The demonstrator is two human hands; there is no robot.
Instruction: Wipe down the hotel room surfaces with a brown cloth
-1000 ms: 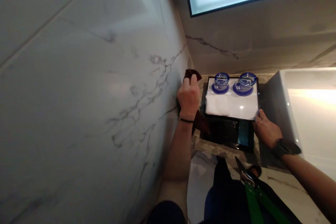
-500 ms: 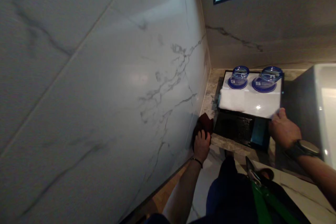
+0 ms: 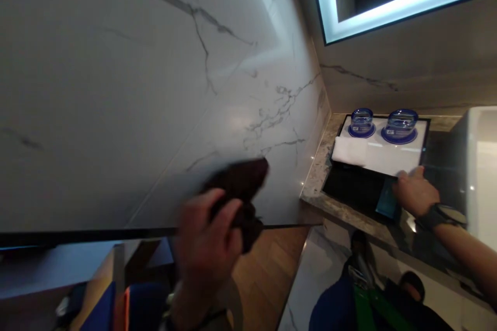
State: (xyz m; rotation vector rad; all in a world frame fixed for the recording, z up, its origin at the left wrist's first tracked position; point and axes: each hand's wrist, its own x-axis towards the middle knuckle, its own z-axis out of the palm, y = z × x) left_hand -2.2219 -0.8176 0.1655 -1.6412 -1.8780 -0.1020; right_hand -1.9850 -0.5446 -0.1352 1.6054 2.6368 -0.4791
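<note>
My left hand [image 3: 212, 243], smeared by motion, grips a dark maroon cloth [image 3: 240, 181] against or just in front of the white marble-patterned wall. At the right, my right hand [image 3: 417, 194] wears a watch and holds the near right corner of a white tray [image 3: 399, 160] with a dark rim. Two blue-tinted glasses [image 3: 362, 121] on round blue coasters stand on the tray, and a folded white towel [image 3: 349, 151] lies at its left side. Beneath the tray's near edge is a dark glossy surface [image 3: 355, 186].
The stone counter [image 3: 345, 210] runs along the right, with a white basin [image 3: 476, 176] at its far right. A lit mirror [image 3: 330, 26] hangs above. Below the wall's lower edge are wooden flooring [image 3: 267, 264] and blurred furniture. Green straps hang in front of my body.
My left hand has moved from beside the counter leftward along the wall and nearer the camera, with the cloth. The view has shifted; my right hand stays at the tray corner.
</note>
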